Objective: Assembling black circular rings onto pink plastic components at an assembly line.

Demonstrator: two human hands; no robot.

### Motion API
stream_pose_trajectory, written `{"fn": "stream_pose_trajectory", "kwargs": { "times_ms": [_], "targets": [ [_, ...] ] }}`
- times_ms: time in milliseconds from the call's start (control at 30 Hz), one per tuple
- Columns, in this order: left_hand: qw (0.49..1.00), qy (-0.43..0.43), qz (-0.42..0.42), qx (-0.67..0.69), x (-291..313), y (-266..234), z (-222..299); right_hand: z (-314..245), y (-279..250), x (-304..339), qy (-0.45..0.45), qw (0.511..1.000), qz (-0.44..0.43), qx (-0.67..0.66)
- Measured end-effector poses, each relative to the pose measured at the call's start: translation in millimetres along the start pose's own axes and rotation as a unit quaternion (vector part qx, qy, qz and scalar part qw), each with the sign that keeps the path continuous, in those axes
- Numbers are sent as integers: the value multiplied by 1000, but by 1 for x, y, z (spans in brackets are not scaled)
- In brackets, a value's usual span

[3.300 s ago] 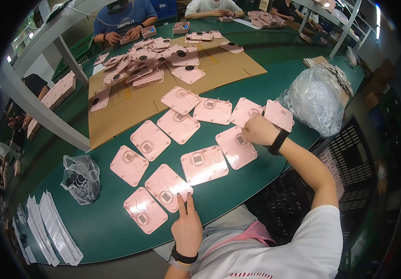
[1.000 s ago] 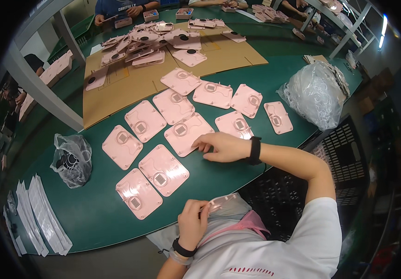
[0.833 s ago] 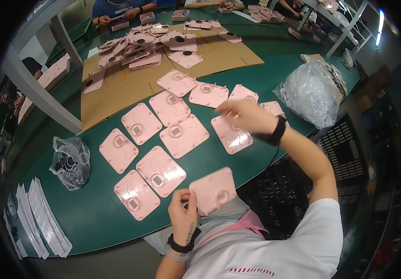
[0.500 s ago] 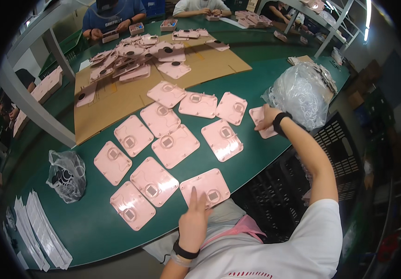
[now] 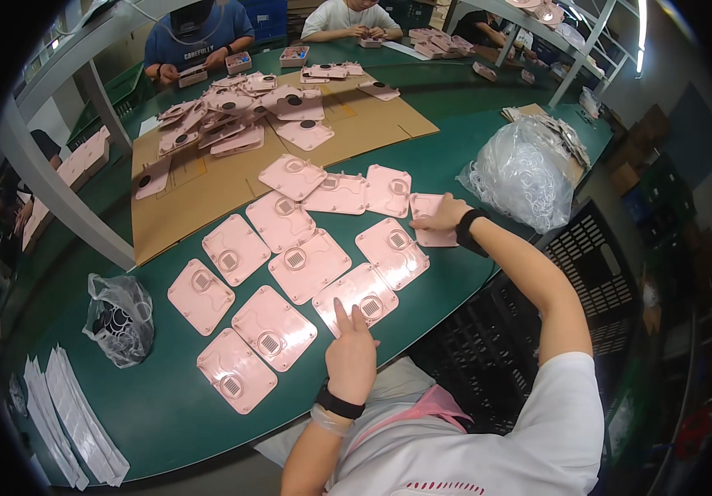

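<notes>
Left hand (image 5: 351, 357) flat on pink plate (image 5: 356, 299), long axis toward upper right.

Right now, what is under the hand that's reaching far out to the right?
Under the right hand lies a pink plastic plate on the green table. Its left edge and lower corner show; the part beneath the palm is covered.

I'm looking down at a factory assembly bench: a long green worktable (image 5: 166, 413) is carrying rows of identical pink plastic panels (image 5: 308, 264), cardboard sheets (image 5: 207, 182), bagged parts (image 5: 525, 169), with other workers (image 5: 199, 33) sitting opposite.
</notes>
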State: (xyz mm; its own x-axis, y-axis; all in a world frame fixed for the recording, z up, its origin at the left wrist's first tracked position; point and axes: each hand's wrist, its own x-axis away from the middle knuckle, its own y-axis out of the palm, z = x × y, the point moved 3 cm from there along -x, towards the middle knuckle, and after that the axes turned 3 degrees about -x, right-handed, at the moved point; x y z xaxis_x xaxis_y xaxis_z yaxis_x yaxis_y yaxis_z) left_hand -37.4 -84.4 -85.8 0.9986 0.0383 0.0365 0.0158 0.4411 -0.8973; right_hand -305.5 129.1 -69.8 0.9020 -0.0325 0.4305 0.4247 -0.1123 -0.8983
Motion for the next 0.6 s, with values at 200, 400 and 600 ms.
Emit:
{"fn": "stream_pose_trajectory", "kwargs": {
  "times_ms": [200, 400, 600],
  "targets": [
    [1000, 20, 7, -6, 0, -4, -1, -17, -9, -35, 43, 992, 96, -68],
    [999, 10, 34, 17, 4, -13, -7, -50, -42, 10, -212, 945, 49, -245],
    [999, -29, 30, 17, 84, -52, -39, -135, -8, 189, -616, 770, -99, -136]
  ]
}}
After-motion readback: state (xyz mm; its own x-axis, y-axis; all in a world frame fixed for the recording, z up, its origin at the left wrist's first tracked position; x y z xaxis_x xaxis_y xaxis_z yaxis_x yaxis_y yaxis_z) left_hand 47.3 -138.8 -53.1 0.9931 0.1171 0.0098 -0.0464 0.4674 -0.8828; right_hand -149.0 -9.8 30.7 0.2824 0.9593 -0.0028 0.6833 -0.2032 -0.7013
